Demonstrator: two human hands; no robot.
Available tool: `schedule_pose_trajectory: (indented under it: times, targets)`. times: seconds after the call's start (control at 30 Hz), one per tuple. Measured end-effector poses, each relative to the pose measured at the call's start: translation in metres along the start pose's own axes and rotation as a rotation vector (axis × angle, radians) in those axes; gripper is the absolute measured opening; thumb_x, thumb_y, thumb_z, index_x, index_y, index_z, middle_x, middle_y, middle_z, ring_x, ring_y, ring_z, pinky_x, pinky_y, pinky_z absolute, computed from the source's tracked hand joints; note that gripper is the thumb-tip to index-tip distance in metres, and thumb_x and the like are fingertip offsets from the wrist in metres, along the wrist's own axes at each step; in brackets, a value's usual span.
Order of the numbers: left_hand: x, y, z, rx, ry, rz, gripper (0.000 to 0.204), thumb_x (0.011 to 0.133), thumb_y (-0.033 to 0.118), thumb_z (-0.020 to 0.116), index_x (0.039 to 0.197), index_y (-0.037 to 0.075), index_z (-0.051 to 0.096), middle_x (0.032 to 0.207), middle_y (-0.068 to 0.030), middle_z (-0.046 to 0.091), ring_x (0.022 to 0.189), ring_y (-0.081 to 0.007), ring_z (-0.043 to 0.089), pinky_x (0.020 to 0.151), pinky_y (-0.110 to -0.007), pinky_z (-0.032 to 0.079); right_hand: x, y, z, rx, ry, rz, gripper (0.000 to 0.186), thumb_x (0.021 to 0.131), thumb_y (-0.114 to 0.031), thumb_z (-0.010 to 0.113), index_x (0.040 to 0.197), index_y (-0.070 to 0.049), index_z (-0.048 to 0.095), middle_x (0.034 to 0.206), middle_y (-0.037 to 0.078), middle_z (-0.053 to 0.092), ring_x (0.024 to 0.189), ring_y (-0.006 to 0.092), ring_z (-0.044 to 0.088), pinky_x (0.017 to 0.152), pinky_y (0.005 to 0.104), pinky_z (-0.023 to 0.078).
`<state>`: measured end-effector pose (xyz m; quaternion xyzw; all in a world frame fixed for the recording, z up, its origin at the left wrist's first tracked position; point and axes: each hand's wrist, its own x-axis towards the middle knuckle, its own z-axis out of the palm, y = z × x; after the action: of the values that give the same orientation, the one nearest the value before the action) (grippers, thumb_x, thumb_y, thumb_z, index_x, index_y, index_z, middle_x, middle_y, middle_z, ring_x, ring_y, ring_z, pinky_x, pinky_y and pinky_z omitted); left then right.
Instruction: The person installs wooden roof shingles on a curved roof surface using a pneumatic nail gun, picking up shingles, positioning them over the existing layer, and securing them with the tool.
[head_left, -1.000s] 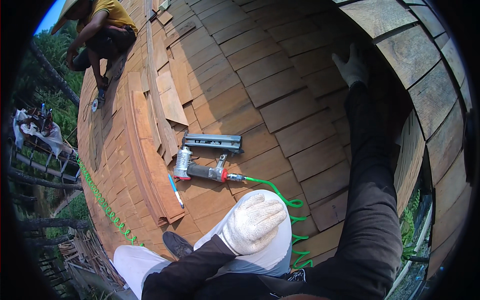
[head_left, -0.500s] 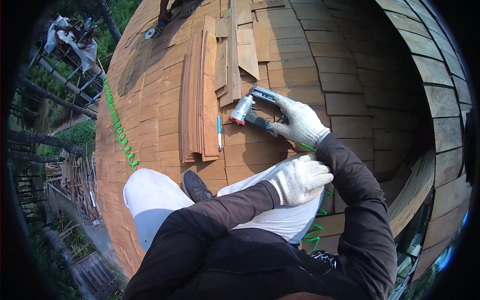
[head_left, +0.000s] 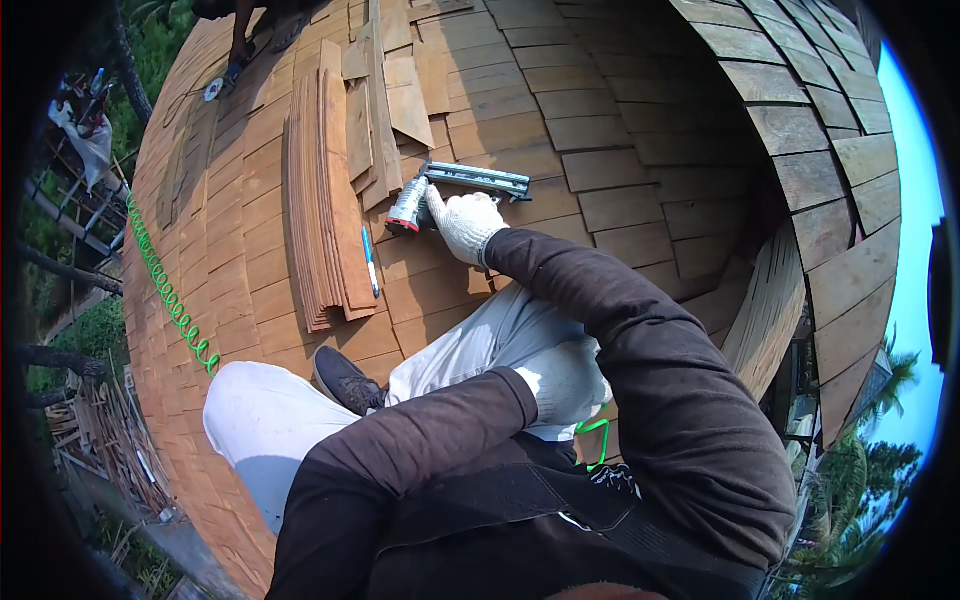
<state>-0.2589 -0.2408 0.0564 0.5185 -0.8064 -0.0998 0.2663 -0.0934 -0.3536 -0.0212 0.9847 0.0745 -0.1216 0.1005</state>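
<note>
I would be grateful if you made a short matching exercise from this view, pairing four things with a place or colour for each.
Things:
1. gloved right hand
2. pen
3. gloved left hand
4. hose

Places and colours:
A. at the light trouser leg, beneath the other arm's dark sleeve
B. green and coiled
C. blue and white, beside the stack of wooden boards
D. on the nail gun

Right pairs: 1-D; 2-C; 3-A; 4-B
</note>
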Motion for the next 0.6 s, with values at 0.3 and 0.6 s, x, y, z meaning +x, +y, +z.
schedule_pose_trajectory:
  times: [0.3, 0.6]
  targets:
    - [-0.003, -0.004, 0.031, -0.286, 0.398, -0.047, 0.019, 0.082, 0.026, 0.073, 0.092, 0.012, 0.079, 0.091, -0.0093, 0.074, 0.098, -0.0298, 0.070, 0.094, -0.044, 0.052, -0.052, 0.074, -0.096, 0.480, 0.086, 0.387, 0.057, 0.081, -0.023, 0.070, 0.134, -0.002, 0.062, 0.109, 0.026, 0.076, 0.105, 0.0436, 0.074, 0.095, 0.0481, 0.058]
    - [0.009, -0.016, 0.009, -0.280, 0.261, 0.057, 0.012, 0.085, 0.022, 0.070, 0.087, 0.010, 0.070, 0.083, -0.0078, 0.064, 0.090, -0.0274, 0.066, 0.101, -0.044, 0.047, -0.128, 0.278, -0.123, 1.518, 0.597, 0.845, 0.031, 0.093, -0.034, 0.080, 0.098, -0.005, 0.071, 0.075, 0.006, 0.069, 0.055, 0.0184, 0.067, 0.048, 0.0343, 0.053]
